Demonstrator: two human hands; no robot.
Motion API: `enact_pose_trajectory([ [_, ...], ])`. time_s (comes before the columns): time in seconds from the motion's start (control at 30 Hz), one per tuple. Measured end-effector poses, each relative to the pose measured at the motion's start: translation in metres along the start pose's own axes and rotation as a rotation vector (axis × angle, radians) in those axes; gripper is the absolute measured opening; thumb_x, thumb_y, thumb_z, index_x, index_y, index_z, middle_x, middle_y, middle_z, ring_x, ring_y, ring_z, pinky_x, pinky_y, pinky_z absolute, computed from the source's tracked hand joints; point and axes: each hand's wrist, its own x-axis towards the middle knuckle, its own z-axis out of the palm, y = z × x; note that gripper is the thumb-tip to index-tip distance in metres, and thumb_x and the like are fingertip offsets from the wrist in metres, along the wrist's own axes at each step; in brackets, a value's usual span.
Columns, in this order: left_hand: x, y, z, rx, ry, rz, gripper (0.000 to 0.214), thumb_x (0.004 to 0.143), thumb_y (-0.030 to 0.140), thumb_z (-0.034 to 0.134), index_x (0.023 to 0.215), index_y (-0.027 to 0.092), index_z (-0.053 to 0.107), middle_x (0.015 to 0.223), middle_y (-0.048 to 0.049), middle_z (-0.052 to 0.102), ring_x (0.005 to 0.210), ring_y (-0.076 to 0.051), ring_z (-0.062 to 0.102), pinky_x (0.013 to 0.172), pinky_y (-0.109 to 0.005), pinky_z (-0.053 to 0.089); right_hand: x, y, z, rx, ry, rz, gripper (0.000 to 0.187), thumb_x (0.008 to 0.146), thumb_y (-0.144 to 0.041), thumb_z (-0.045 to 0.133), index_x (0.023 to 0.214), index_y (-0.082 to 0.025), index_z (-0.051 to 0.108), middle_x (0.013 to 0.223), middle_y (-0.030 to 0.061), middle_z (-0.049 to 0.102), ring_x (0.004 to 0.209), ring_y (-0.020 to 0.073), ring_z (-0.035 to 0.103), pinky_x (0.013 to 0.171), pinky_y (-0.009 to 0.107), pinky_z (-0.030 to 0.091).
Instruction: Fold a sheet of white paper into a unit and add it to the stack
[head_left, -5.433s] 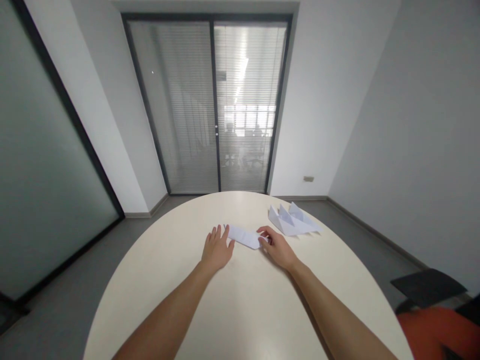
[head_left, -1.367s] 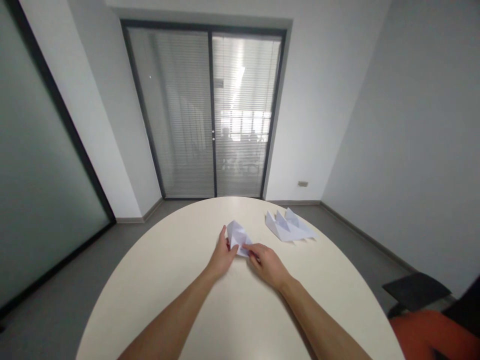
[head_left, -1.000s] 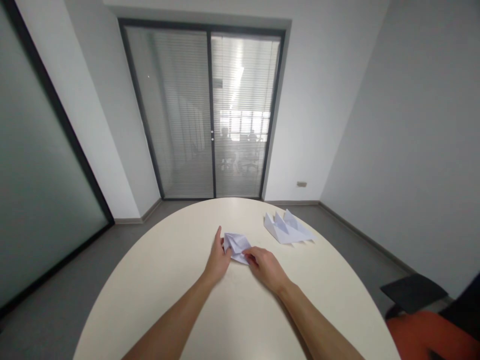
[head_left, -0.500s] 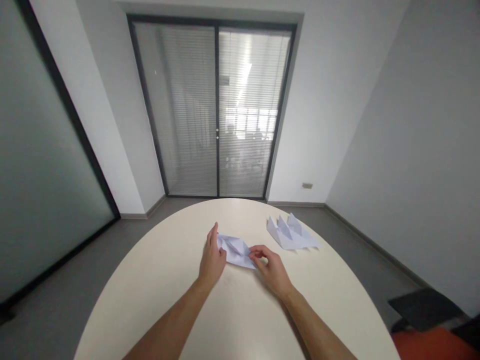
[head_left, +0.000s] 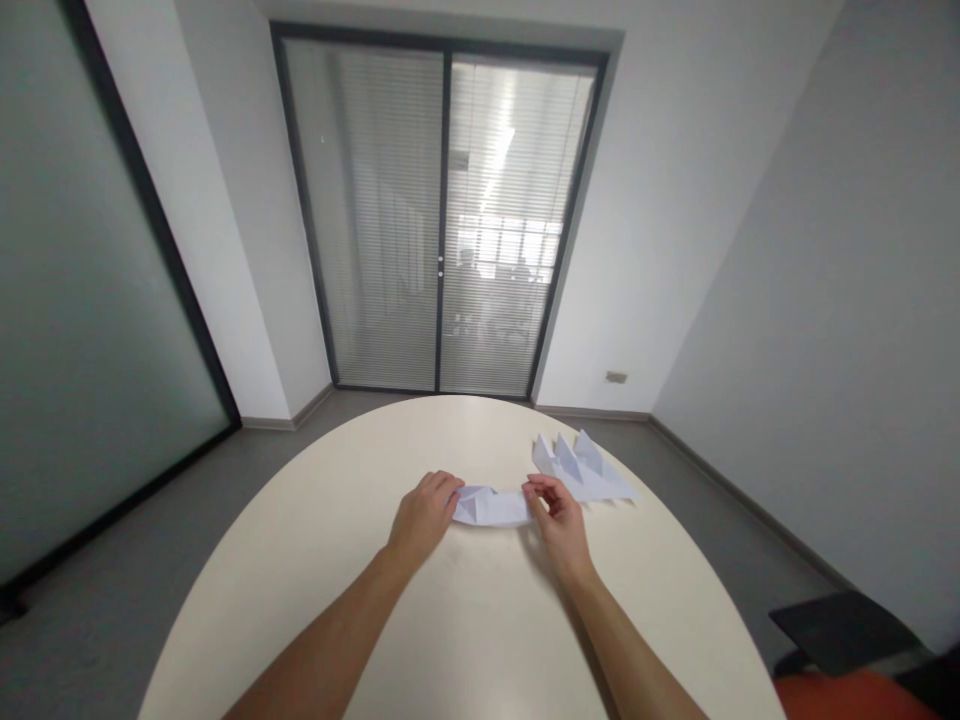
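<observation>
A folded sheet of white paper (head_left: 495,508) spans the gap between my two hands, low over the table. My left hand (head_left: 426,508) is closed on its left end, the fingers curled over the edge. At the right end, my right hand (head_left: 559,520) pinches the paper between thumb and fingers. Creases and a small raised fold show near the left side of the sheet. Just beyond my right hand lie folded white paper pieces (head_left: 589,478) with several pointed peaks standing up.
The round cream table (head_left: 465,620) fills the lower middle. A dark chair part with a red seat (head_left: 847,695) stands at the lower right. Behind the table is a glass door with blinds (head_left: 375,230), and a socket plate (head_left: 616,377) sits low on the wall.
The held paper has turned level and looks narrower, its raised folds flatter. My left hand has rolled over onto its end; my right hand has shifted slightly right and up.
</observation>
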Motion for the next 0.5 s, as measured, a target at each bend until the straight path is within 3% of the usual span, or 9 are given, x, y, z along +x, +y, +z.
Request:
enact_pose_trajectory([
  [0.3, -0.001, 0.006, -0.004, 0.022, -0.123, 0.129, 0.024, 0.096, 0.018, 0.055, 0.114, 0.026, 0.069, 0.104, -0.0005, 0.075, 0.094, -0.018, 0.069, 0.081, -0.029, 0.054, 0.009, -0.002, -0.019, 0.097, 0.099, 0.048, 0.04, 0.073, -0.052, 0.077, 0.098, -0.022, 0.067, 0.096, 0.0075, 0.07, 0.091, 0.0243, 0.064, 0.081, 0.037, 0.049],
  [0.4, -0.001, 0.004, -0.002, 0.001, -0.125, 0.164, 0.023, 0.097, 0.02, 0.055, 0.112, 0.025, 0.071, 0.106, -0.0006, 0.076, 0.091, -0.018, 0.072, 0.08, -0.029, 0.056, 0.007, -0.003, -0.028, 0.074, 0.071, 0.086, 0.042, 0.073, -0.053, 0.076, 0.099, -0.022, 0.067, 0.095, 0.008, 0.071, 0.086, 0.0239, 0.064, 0.076, 0.036, 0.05],
  [0.5, -0.002, 0.003, 0.001, -0.028, -0.132, 0.217, 0.025, 0.097, 0.02, 0.054, 0.115, 0.024, 0.07, 0.111, -0.0011, 0.075, 0.094, -0.018, 0.072, 0.083, -0.029, 0.057, -0.005, -0.012, -0.036, -0.069, -0.046, 0.124, 0.044, 0.076, -0.055, 0.072, 0.102, -0.021, 0.068, 0.1, 0.0099, 0.071, 0.084, 0.0227, 0.063, 0.076, 0.036, 0.051],
])
